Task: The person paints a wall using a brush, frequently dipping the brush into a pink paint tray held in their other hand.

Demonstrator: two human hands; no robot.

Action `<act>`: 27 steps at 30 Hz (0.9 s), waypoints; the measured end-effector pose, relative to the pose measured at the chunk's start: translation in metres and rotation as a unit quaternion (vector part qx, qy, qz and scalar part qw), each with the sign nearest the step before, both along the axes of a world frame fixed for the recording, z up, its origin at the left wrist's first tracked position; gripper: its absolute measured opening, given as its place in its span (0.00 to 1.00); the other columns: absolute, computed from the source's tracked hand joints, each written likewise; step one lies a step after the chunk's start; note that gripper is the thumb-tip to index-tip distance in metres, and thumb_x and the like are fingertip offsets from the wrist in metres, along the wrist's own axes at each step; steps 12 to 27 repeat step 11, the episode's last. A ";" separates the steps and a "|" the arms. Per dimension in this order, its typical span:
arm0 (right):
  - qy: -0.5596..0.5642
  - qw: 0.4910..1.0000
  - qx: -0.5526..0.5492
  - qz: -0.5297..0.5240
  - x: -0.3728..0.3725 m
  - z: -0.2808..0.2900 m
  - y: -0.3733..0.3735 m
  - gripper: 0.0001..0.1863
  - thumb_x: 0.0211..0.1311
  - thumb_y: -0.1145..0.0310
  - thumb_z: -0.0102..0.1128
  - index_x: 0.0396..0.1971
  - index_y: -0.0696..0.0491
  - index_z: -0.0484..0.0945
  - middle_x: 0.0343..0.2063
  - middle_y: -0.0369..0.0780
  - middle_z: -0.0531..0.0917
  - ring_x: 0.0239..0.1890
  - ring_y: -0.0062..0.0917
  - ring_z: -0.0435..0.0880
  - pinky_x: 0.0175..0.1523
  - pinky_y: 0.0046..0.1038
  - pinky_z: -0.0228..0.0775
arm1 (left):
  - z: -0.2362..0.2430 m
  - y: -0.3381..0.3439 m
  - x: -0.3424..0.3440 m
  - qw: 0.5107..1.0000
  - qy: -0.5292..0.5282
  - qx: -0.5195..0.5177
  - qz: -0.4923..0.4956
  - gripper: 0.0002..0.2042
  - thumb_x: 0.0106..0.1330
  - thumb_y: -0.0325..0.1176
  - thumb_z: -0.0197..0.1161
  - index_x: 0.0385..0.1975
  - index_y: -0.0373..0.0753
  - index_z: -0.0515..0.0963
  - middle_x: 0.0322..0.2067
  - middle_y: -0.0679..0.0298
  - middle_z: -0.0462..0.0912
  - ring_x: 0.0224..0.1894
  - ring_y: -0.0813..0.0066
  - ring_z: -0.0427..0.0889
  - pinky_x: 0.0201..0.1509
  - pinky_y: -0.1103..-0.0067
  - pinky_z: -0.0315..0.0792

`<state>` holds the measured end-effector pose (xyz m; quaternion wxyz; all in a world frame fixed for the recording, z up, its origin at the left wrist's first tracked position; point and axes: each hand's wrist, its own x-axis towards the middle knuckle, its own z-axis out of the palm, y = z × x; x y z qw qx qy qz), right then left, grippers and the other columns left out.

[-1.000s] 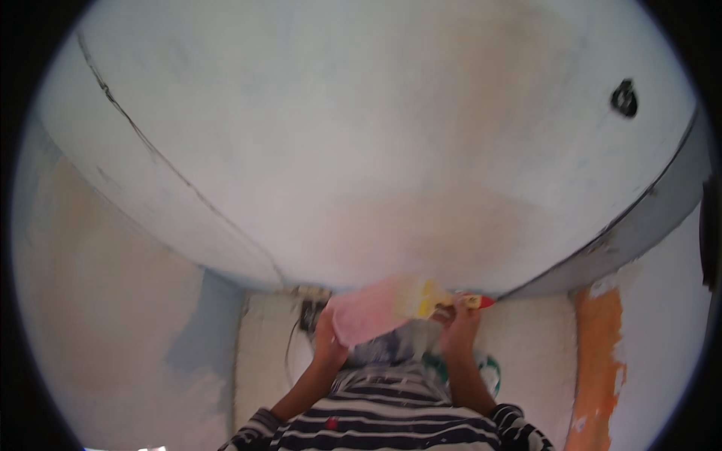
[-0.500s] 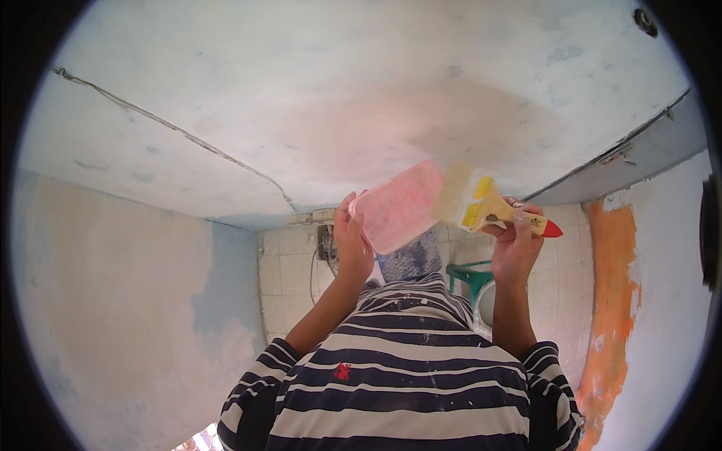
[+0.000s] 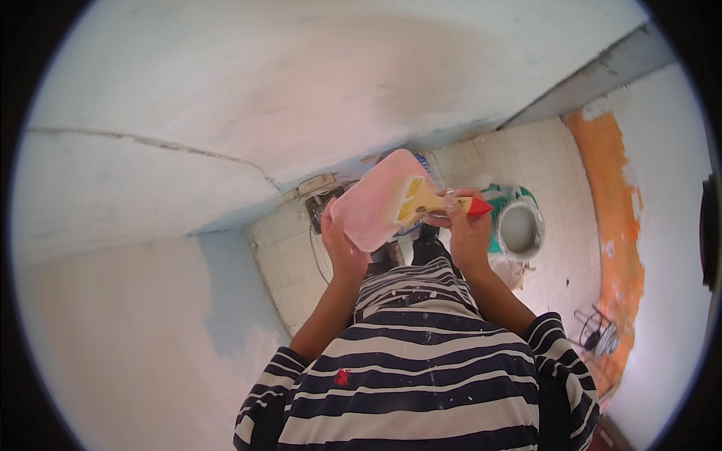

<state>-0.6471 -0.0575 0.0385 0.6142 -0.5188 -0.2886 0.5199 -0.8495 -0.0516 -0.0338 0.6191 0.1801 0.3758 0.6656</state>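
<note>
Pale tiled floor [image 3: 297, 263] runs through centre frame to upper right. On it: white paint bucket [image 3: 519, 229] right of centre, touching a green item [image 3: 498, 242]; wire-frame object [image 3: 598, 331] at lower right; cable [image 3: 320, 263] trailing at centre-left.

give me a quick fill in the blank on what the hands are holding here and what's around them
1. The flat board that the left hand grips is coated in ____ paste.
2. The right hand holds a scraper whose handle tip is ____.
3. The person's shirt is ____ in dark and white.
4. A bucket stands on the ____ floor.

Missing words: pink; red; striped; tiled
</note>
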 end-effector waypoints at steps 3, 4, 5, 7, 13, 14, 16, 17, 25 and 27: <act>-0.010 1.000 -0.015 0.025 -0.009 -0.005 -0.018 0.10 0.72 0.70 0.57 0.46 0.58 0.73 0.46 0.43 0.79 0.47 0.27 0.84 0.46 0.27 0.85 | -0.018 -0.013 -0.009 0.999 -0.018 -0.034 -0.026 0.25 0.73 0.43 0.50 0.63 0.33 0.61 0.58 0.55 0.72 0.63 0.63 0.73 0.68 0.67 0.67; -0.013 1.000 -0.022 0.016 -0.011 -0.007 -0.023 0.10 0.72 0.70 0.57 0.46 0.58 0.73 0.46 0.43 0.79 0.47 0.27 0.84 0.46 0.27 0.85 | -0.025 -0.015 -0.011 0.998 -0.021 -0.041 -0.035 0.25 0.73 0.43 0.50 0.63 0.33 0.61 0.58 0.55 0.72 0.63 0.63 0.73 0.68 0.67 0.67; -0.020 0.999 -0.023 0.014 -0.014 -0.009 -0.031 0.10 0.72 0.70 0.58 0.46 0.59 0.73 0.46 0.43 0.79 0.47 0.26 0.83 0.47 0.27 0.85 | -0.027 -0.017 -0.014 0.997 -0.033 -0.046 -0.053 0.26 0.73 0.44 0.50 0.63 0.33 0.61 0.58 0.55 0.72 0.63 0.62 0.73 0.68 0.66 0.67; -0.032 0.999 -0.023 0.010 -0.018 -0.011 -0.045 0.10 0.71 0.70 0.58 0.47 0.59 0.73 0.48 0.42 0.79 0.49 0.25 0.82 0.49 0.28 0.84 | -0.033 -0.020 -0.020 0.994 -0.047 -0.057 -0.077 0.26 0.73 0.45 0.49 0.63 0.33 0.61 0.59 0.55 0.72 0.63 0.62 0.72 0.68 0.66 0.66; -0.051 0.998 -0.045 0.005 -0.009 -0.012 -0.069 0.11 0.72 0.69 0.58 0.48 0.58 0.73 0.50 0.42 0.79 0.50 0.24 0.82 0.49 0.28 0.83 | -0.041 -0.028 -0.017 0.992 -0.061 -0.045 -0.106 0.28 0.73 0.45 0.50 0.66 0.35 0.59 0.61 0.55 0.71 0.65 0.62 0.71 0.70 0.66 0.65; -0.051 0.998 -0.045 0.005 -0.009 -0.012 -0.069 0.11 0.72 0.69 0.58 0.48 0.58 0.73 0.50 0.42 0.79 0.50 0.24 0.82 0.49 0.28 0.83 | -0.041 -0.028 -0.017 0.992 -0.061 -0.045 -0.106 0.28 0.73 0.45 0.50 0.66 0.35 0.59 0.61 0.55 0.71 0.65 0.62 0.71 0.70 0.66 0.65; -0.051 0.998 -0.045 0.005 -0.009 -0.012 -0.069 0.11 0.72 0.69 0.58 0.48 0.58 0.73 0.50 0.42 0.79 0.50 0.24 0.82 0.49 0.28 0.83 | -0.041 -0.028 -0.017 0.992 -0.061 -0.045 -0.106 0.28 0.73 0.45 0.50 0.66 0.35 0.59 0.61 0.55 0.71 0.65 0.62 0.71 0.70 0.66 0.65; -0.051 0.998 -0.045 0.005 -0.009 -0.012 -0.069 0.11 0.72 0.69 0.58 0.48 0.58 0.73 0.50 0.42 0.79 0.50 0.24 0.82 0.49 0.28 0.83 | -0.041 -0.028 -0.017 0.992 -0.061 -0.045 -0.106 0.28 0.73 0.45 0.50 0.66 0.35 0.59 0.61 0.55 0.71 0.65 0.62 0.71 0.70 0.66 0.65; -0.051 0.998 -0.045 0.005 -0.009 -0.012 -0.069 0.11 0.72 0.69 0.58 0.48 0.58 0.73 0.50 0.42 0.79 0.50 0.24 0.82 0.49 0.28 0.83 | -0.041 -0.028 -0.017 0.992 -0.061 -0.045 -0.106 0.28 0.73 0.45 0.50 0.66 0.35 0.59 0.61 0.55 0.71 0.65 0.62 0.71 0.70 0.66 0.65; -0.051 0.998 -0.045 0.005 -0.009 -0.012 -0.069 0.11 0.72 0.69 0.58 0.48 0.58 0.73 0.50 0.42 0.79 0.50 0.24 0.82 0.49 0.28 0.83 | -0.041 -0.028 -0.017 0.992 -0.061 -0.045 -0.106 0.28 0.73 0.45 0.50 0.66 0.35 0.59 0.61 0.55 0.71 0.65 0.62 0.71 0.70 0.66 0.65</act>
